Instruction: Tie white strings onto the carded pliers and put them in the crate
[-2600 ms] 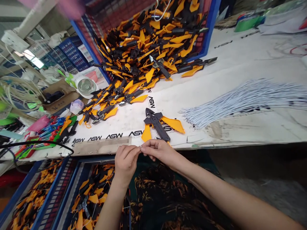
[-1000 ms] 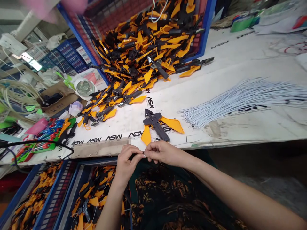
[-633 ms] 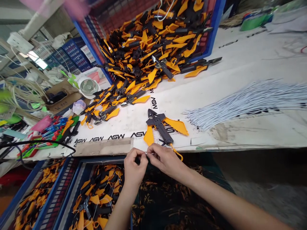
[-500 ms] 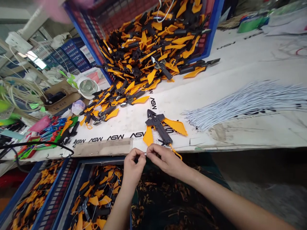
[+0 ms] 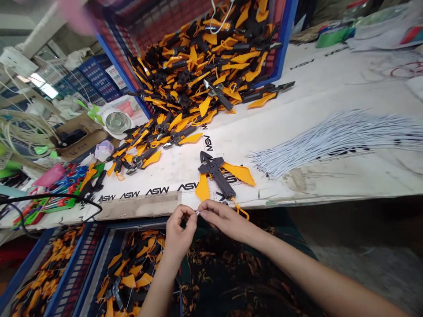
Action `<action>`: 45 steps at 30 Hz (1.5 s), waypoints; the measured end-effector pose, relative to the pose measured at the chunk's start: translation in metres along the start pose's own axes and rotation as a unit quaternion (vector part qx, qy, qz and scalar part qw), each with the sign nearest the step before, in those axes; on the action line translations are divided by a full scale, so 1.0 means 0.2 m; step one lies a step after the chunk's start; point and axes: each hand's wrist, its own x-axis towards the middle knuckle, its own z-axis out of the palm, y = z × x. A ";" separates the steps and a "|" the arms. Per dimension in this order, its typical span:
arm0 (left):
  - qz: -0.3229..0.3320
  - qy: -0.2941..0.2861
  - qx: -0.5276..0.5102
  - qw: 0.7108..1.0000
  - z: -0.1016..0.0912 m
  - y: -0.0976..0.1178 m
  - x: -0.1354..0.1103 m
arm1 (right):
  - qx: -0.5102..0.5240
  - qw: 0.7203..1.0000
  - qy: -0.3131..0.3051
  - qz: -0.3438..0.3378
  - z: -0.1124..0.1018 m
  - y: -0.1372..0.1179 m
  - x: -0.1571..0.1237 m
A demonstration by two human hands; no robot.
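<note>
Item: thin pale cord tip (image 5: 197, 212), in air btw hands, just off table edge
L hand (image 5: 178, 229): fingers curled, pinching tip
R hand (image 5: 224, 218): thumb + fingers pinching same tip
12 o'clock: orange-handled pliers (image 5: 215, 177), hard plastic, on white table (image 5: 317, 187)
2 o'clock: fine cord bundle (image 5: 333, 143)

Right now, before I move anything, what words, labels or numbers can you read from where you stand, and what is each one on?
"ASW": black capitals, repeated along the white sheet on the workbench.
"ASW": the same mark, running crosswise on that sheet.
Small line of print under the marks: too small to read.
White label on the blue crates: too small to read.
</note>
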 end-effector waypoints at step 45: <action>0.290 -0.225 0.352 0.861 0.29 0.15 0.29 | -0.545 0.816 0.188 -0.045 -0.36 0.00 -0.27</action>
